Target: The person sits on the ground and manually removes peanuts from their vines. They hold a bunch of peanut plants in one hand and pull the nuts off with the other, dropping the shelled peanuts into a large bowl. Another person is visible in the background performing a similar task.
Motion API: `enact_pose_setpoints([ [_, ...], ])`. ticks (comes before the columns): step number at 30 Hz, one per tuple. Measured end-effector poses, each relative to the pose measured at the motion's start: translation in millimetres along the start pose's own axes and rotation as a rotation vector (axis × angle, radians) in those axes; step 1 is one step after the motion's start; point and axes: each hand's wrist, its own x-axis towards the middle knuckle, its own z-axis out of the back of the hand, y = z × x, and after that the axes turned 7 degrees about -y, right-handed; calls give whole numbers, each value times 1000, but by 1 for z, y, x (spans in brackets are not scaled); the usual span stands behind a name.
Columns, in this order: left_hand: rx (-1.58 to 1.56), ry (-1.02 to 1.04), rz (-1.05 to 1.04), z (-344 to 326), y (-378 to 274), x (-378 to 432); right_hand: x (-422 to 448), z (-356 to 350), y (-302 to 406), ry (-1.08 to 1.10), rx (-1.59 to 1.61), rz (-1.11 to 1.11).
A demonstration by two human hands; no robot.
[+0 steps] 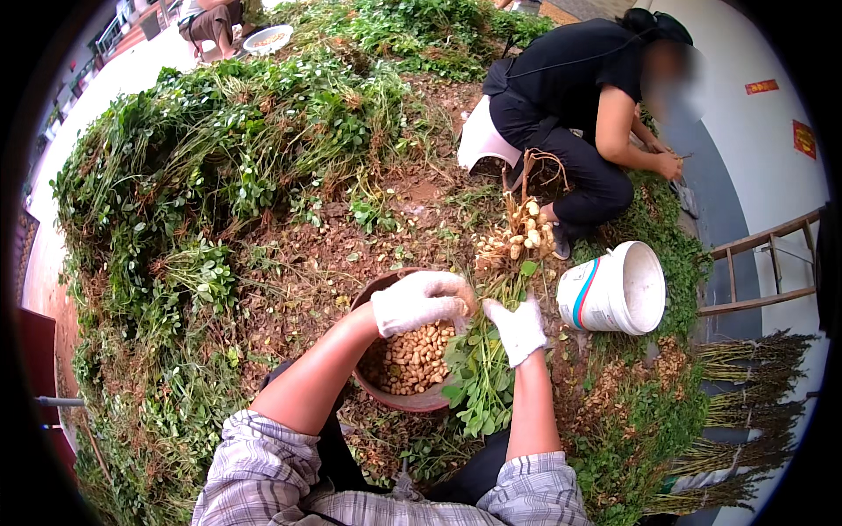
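Observation:
A peanut plant (483,378) is stretched between my knees and the ground ahead, its leaves toward me and its roots, bearing pale peanut pods (526,235), pointing away. My right hand (518,331), in a white knit glove, grips its stems from the right side. Above a reddish round basin (409,402) my left hand (421,304) is gloved too, with curled, soiled fingertips near the stems. Whether anything is inside those fingers is hidden. Loose peanuts (414,361) lie in the basin, partly covered by the hand and the leaves.
A white plastic bucket (608,289) lies tilted on its side at right. Beyond it, a person (566,98) in dark clothes bends forward on a low stool (483,141). Heaped peanut plants (250,138) rise at left. A wooden ladder (763,302) leans by the wall.

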Motion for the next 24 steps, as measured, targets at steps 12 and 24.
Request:
enact_pose_setpoints([
  [12, 289, -667, -195, -25, 3, 12, -19, -19, 28, -174, -448, 193],
  [24, 677, -824, -114, -18, 14, 20, -33, -27, 43, -85, -697, 127],
])
